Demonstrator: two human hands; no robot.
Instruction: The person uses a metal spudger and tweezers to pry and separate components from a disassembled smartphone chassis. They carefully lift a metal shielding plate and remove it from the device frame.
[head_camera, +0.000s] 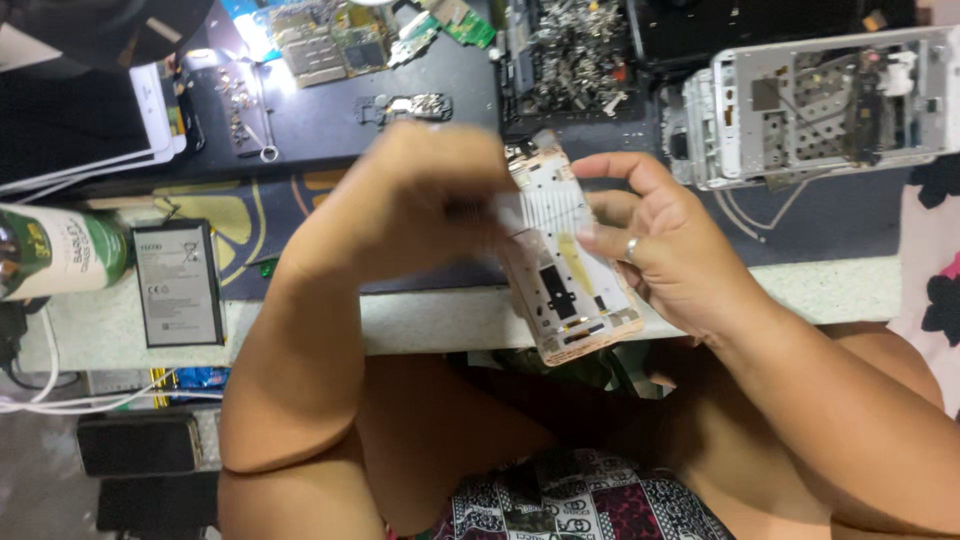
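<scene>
Above the counter's front edge, two hands work on an opened phone frame.

Held upright and tilted, the phone frame (570, 270) sits clamped in the right hand (670, 250), thumb along its top and fingers wrapped round its right side, a ring on one finger. Blurred by motion, the left hand (420, 200) is closed on a thin whitish strip (545, 208) that lies across the frame's upper half; what kind of strip it is cannot be told. On the pale counter (850, 290) near its left end lies a flat grey battery (178, 283), with a green-and-white bottle (60, 250) on its side just beside it. Farther back, a dark mat (330, 120) carries circuit boards (345, 40) and small screws. Toward the back right corner rests another stripped white phone frame (815, 105), well apart from the hands.
</scene>
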